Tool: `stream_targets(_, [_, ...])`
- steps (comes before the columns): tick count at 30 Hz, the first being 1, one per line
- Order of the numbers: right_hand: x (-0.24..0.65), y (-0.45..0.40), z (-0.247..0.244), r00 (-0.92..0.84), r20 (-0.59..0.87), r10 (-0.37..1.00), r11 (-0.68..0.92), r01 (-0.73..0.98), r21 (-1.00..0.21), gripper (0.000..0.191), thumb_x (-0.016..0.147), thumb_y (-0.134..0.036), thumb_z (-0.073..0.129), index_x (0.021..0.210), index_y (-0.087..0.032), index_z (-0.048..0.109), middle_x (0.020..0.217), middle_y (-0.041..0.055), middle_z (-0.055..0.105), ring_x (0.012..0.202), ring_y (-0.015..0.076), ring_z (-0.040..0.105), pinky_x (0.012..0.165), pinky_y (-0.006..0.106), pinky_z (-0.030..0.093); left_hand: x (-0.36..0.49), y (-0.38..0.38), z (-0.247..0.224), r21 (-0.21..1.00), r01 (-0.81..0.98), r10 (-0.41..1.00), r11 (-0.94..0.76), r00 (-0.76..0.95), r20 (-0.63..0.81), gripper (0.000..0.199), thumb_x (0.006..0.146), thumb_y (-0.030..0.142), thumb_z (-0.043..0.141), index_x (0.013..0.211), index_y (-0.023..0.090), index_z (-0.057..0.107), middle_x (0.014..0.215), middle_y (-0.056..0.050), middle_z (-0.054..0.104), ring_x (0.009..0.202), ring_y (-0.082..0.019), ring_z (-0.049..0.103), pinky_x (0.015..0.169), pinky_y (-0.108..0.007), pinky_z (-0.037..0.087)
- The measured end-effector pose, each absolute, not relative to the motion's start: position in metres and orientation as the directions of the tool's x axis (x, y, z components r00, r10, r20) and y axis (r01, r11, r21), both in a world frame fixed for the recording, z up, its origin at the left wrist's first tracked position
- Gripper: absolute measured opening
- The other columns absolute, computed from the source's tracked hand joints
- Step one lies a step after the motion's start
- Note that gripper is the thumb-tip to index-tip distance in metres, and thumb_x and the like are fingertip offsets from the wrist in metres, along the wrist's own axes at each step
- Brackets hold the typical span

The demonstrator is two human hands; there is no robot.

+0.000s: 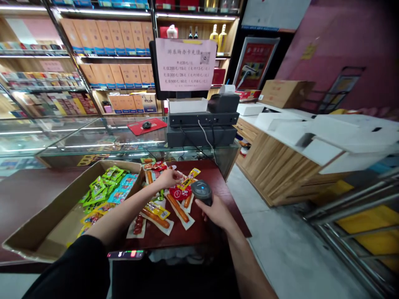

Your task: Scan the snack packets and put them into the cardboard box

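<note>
My right hand is wrapped round a dark handheld scanner, whose head points up and to the left above the red-brown table. My left hand reaches over the snack pile with its fingers closed at one end of a yellow packet. Beneath that packet lies a red packet. Nearer to me are packed sausages, another yellow packet and a pack of dark red pieces. Left of them stands an open cardboard box with green packets and blue packets inside.
A phone lies at the table's near edge. Behind the table are a glass counter, a cash register with trailing cables, and a screen bearing a paper sign. A mouse rests on a red mat. Metal rails stand at right.
</note>
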State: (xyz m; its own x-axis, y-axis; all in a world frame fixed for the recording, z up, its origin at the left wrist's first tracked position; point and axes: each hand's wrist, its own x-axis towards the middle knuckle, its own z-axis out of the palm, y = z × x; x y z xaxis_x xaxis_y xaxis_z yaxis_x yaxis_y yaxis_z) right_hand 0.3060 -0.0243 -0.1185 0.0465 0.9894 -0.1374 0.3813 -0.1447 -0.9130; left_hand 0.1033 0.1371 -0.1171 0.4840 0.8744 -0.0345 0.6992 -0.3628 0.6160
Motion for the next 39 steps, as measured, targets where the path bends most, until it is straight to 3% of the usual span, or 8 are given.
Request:
stream_targets(11, [0.302,-0.028,-0.122,0.066,-0.138,0.988,-0.153,0.355,-0.922,0.028,0.080,-0.046,0.061,0.081,-0.018,0.055,0.050,-0.0020,0.059,0.040,0.0146,0.059,0.038,0.022,0.045,0.118,0.111,-0.134,0.361,0.803,0.869,-0.473,0.493,0.043,0.026,0.080,0.038,0.060,0.091,0.018,0.071,0.097,-0.013,0.067,0.095,-0.024,0.061,0.086,-0.029,0.043])
stream_targets(18, [0.302,-0.028,-0.124,0.078,-0.163,0.984,-0.180,0.361,-0.915,0.027,0.080,-0.045,0.061,0.081,-0.019,0.056,0.051,-0.0018,0.060,0.041,0.0145,0.059,0.038,0.022,0.045,0.122,0.110,-0.139,0.365,0.804,0.870,-0.468,0.491,0.034,0.026,0.076,0.040,0.064,0.083,0.016,0.072,0.100,-0.014,0.063,0.099,-0.025,0.058,0.088,-0.030,0.043])
stream_targets(22, [0.304,-0.027,-0.123,0.082,-0.152,0.985,-0.171,0.360,-0.917,0.029,0.080,-0.046,0.061,0.083,-0.018,0.056,0.051,-0.0016,0.060,0.041,0.0141,0.059,0.039,0.021,0.045,0.122,0.116,-0.140,0.440,0.805,0.903,-0.397,0.428,0.030,0.021,0.070,0.029,0.069,0.084,0.014,0.070,0.095,-0.012,0.066,0.093,-0.023,0.061,0.082,-0.029,0.045])
stream_targets(25, [0.308,-0.026,-0.122,0.103,-0.152,0.983,-0.179,0.353,-0.919,0.030,0.080,-0.047,0.061,0.085,-0.018,0.056,0.052,-0.0018,0.060,0.040,0.0139,0.059,0.039,0.021,0.046,0.114,0.127,-0.137,0.604,0.746,0.934,-0.280,0.358,-0.011,0.025,0.066,0.025,0.072,0.090,0.015,0.069,0.084,-0.007,0.069,0.081,-0.020,0.064,0.074,-0.027,0.048])
stream_targets(28, [0.313,-0.024,-0.124,0.136,-0.159,0.978,-0.199,0.372,-0.907,0.031,0.080,-0.047,0.061,0.087,-0.017,0.056,0.051,-0.0024,0.060,0.039,0.0134,0.058,0.038,0.021,0.044,0.103,0.142,-0.132,0.848,0.528,0.947,-0.051,0.294,-0.126,0.025,0.066,0.021,0.076,0.090,0.014,0.070,0.075,-0.003,0.069,0.071,-0.017,0.066,0.069,-0.026,0.052])
stream_targets(30, [0.316,-0.023,-0.125,0.135,-0.154,0.979,-0.196,0.386,-0.901,0.031,0.081,-0.046,0.060,0.086,-0.016,0.056,0.051,-0.0023,0.060,0.039,0.0127,0.058,0.039,0.020,0.043,0.095,0.152,-0.130,0.941,0.308,0.934,0.138,0.275,-0.227,0.026,0.066,0.017,0.077,0.090,0.012,0.069,0.072,-0.003,0.069,0.067,-0.015,0.067,0.069,-0.026,0.054])
stream_targets(34, [0.317,-0.022,-0.127,0.141,-0.147,0.979,-0.191,0.388,-0.902,0.029,0.082,-0.046,0.059,0.084,-0.016,0.056,0.051,-0.0018,0.061,0.039,0.0129,0.058,0.039,0.020,0.043,0.083,0.163,-0.127,0.932,0.025,0.889,0.362,0.291,-0.354,0.029,0.062,0.004,0.078,0.088,0.009,0.068,0.074,-0.006,0.071,0.071,-0.016,0.070,0.071,-0.025,0.057])
stream_targets(39, [0.317,-0.023,-0.125,0.159,-0.141,0.977,-0.195,0.407,-0.892,0.031,0.082,-0.047,0.059,0.081,-0.016,0.056,0.053,-0.0002,0.062,0.040,0.0132,0.059,0.039,0.020,0.043,0.077,0.167,-0.123,0.905,-0.062,0.873,0.420,0.300,-0.385,0.025,0.061,-0.002,0.077,0.082,0.008,0.068,0.079,-0.009,0.073,0.074,-0.019,0.071,0.072,-0.028,0.059])
